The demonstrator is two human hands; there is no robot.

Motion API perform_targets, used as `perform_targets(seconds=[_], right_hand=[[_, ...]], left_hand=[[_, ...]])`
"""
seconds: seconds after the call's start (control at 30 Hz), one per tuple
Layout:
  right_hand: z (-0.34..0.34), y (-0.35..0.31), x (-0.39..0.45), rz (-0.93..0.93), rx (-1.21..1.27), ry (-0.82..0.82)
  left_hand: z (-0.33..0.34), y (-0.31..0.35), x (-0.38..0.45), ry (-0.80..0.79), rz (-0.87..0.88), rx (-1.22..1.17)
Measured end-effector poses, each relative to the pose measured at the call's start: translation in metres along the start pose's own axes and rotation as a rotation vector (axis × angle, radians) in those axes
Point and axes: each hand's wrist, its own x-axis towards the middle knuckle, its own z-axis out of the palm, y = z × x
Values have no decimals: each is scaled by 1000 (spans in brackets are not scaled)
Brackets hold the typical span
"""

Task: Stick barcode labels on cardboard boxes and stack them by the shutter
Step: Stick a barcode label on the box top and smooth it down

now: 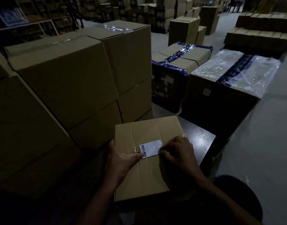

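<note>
Left hand [121,159] flat on cardboard box [147,159], fingers relaxed, thumb pressing barcode label [150,148]. Right hand [176,151] fingers curled, pinching label's right edge.

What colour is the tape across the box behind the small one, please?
Dark blue tape, glossy, seen in the head view.
</note>
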Motion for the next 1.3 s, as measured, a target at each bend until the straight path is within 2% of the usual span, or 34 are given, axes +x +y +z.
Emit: perform_targets(seconds=[0.8,1.3], right_hand=[[4,-5,-14,60,37,122],[2,-2,17,30,-9,16]], left_hand=[[-1,-1,2,-1,-20,-18],[-2,1,-1,-16,-21,-27]])
